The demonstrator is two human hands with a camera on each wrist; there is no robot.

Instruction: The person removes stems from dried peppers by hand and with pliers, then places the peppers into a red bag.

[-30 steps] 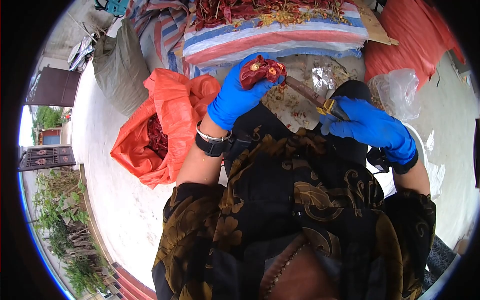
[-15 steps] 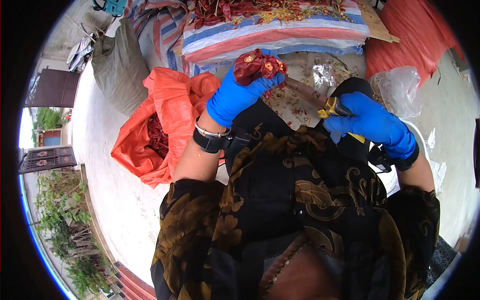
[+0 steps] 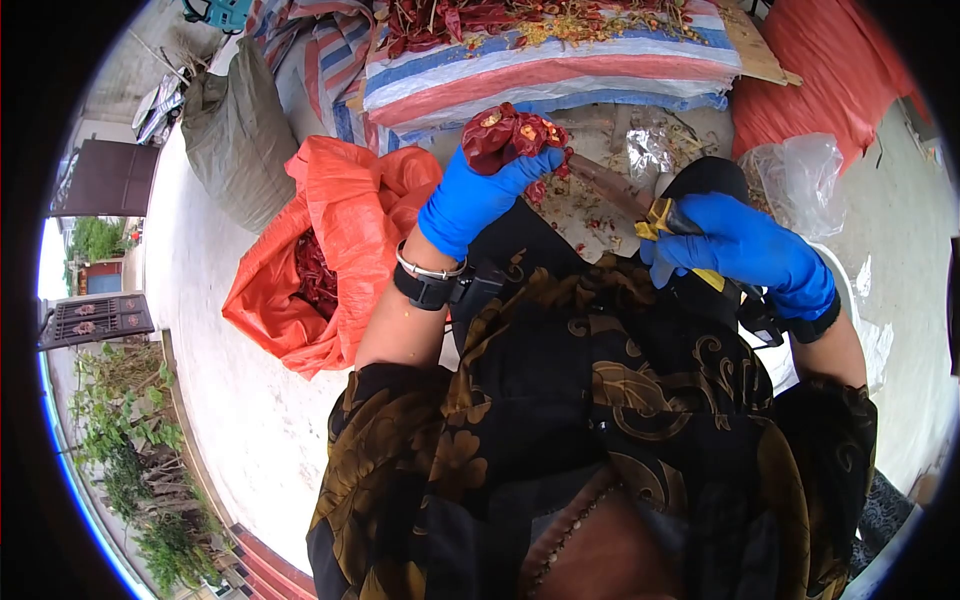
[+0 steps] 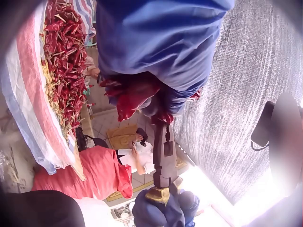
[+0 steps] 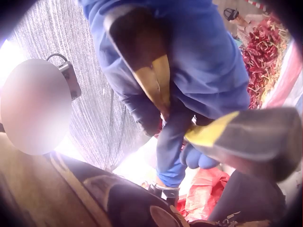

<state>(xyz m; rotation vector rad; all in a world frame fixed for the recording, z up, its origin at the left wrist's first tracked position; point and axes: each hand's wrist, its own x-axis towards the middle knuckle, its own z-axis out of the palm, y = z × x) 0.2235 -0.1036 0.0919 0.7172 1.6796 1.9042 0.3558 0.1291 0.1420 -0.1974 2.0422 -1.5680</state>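
Note:
In the head view my blue-gloved left hand (image 3: 478, 200) holds a bunch of dried red chillies (image 3: 515, 138), their cut ends showing pale seeds. My right hand (image 3: 735, 240), also gloved in blue, grips a pair of metal shears (image 3: 612, 185) with black and yellow handles. The handles (image 5: 251, 135) stand spread apart in the right wrist view. In the left wrist view the dark blades (image 4: 163, 156) reach up to the chillies (image 4: 135, 99) under the left hand; the blade tips are hidden there.
A red sack (image 3: 335, 220) with chillies inside stands left of my knees. Ahead, a striped sheet (image 3: 550, 75) carries more dried chillies and loose seeds. A grey-green sack (image 3: 235, 135), another red sack (image 3: 815, 75) and a clear plastic bag (image 3: 800, 185) stand around. Scraps litter the floor.
My left hand has turned slightly, bringing the chillies a little left and up. The shears' handles have spread in my right hand, with the yellow lower handle now showing.

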